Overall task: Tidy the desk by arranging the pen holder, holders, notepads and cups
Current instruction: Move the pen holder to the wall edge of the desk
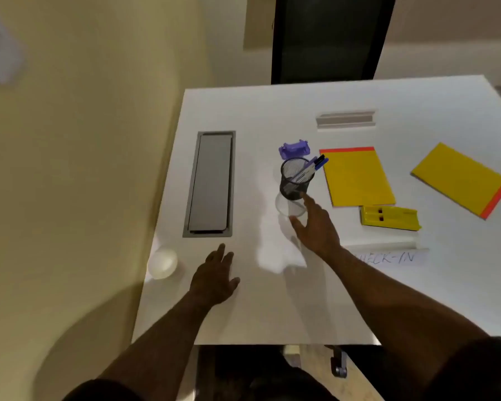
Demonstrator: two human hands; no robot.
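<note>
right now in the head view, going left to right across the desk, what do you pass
white cup → grey cable hatch → left hand → mesh pen holder → near yellow notepad → yellow holder → far-right yellow notepad

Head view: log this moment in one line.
right hand: open, reaching clear cup | left hand: flat on desk | pen holder: upright

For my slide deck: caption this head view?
Right hand reaches for clear cup beside mesh pen holder; left hand rests on desk.
</note>
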